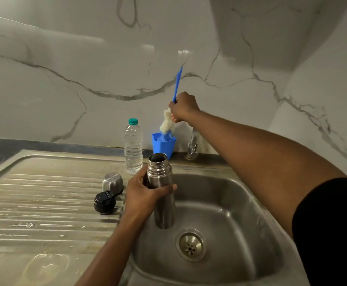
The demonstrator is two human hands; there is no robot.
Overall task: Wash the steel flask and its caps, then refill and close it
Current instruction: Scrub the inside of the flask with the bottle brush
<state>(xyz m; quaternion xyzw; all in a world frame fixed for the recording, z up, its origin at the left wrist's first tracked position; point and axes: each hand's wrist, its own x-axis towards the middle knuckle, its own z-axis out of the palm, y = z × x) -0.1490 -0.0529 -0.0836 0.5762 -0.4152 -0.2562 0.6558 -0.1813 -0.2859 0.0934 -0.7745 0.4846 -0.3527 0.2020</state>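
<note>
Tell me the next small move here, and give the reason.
Probably bring the bottle brush in the right hand across and lower its sponge end into the flask. The left hand holds the flask upright over the sink with its mouth open, and the brush is above the blue cup.

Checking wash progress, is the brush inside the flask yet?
No, the right hand holds the brush above the blue cup, away from the flask.

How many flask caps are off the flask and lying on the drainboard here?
2. The steel outer cap sits on the drainboard just left of the left hand; the black inner cap lies right in front of it, nearer the camera. None appear hidden.
</note>
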